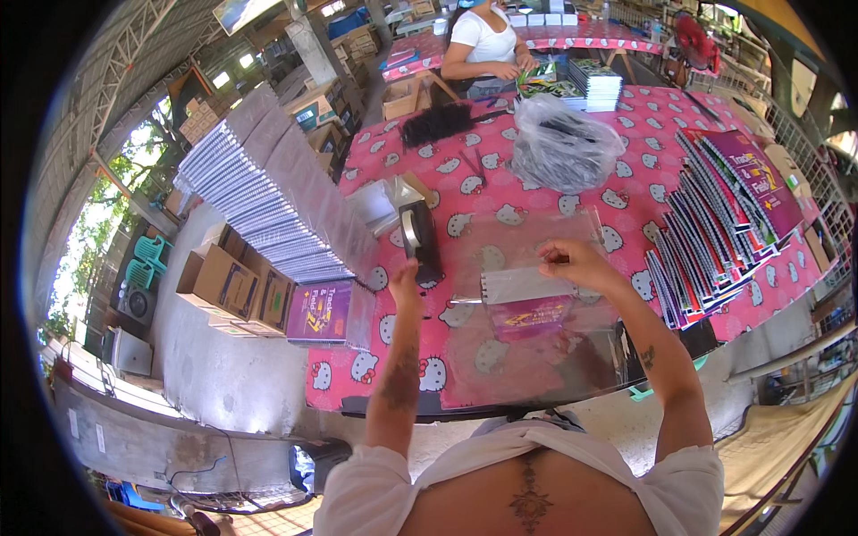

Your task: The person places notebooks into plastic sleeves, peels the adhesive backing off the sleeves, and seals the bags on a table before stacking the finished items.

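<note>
Reaching to the near end of the dispenser [428, 250], the left hand [404, 279] is touching or almost touching it; I cannot tell how far its grip is open or whether it is holding anything. The right hand [574, 261] is hanging by the right end of the notebook [531, 315], its grip curling almost closed, perhaps on nothing; I cannot tell. The notebook is lying amid clear plastic [572, 226] on the bench [404, 393], between the dispenser and fanned notebooks [719, 230].
</note>
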Demonstrator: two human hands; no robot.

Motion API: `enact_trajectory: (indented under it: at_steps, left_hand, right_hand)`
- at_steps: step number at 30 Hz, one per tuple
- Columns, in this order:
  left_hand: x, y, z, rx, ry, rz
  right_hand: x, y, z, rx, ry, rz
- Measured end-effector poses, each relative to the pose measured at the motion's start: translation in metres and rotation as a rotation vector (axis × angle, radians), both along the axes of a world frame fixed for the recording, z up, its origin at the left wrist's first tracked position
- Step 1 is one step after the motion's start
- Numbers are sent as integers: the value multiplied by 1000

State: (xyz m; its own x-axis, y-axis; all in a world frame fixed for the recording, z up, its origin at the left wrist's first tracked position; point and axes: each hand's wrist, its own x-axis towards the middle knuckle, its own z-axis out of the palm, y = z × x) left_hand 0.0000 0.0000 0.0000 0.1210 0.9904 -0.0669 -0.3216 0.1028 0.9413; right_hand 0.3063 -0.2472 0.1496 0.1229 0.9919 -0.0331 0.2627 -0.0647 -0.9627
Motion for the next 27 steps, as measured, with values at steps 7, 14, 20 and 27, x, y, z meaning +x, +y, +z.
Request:
enact_trajectory:
  at_steps: [7,14,20,27]
  left_hand:
    - [-36,12,68,463,1690,210]
    - [111,-66,251,1478,956,-1095]
    - [154,1,156,541,1057,-1919]
    - [77,-54,93,118,252,-1412]
  right_hand:
    - [-17,5,3,69,-3,2]
    - [-7,4,-4,113,-43,-6]
    - [-27,11,12,72,17,42]
    - [-33,-25,4,319,124,-212]
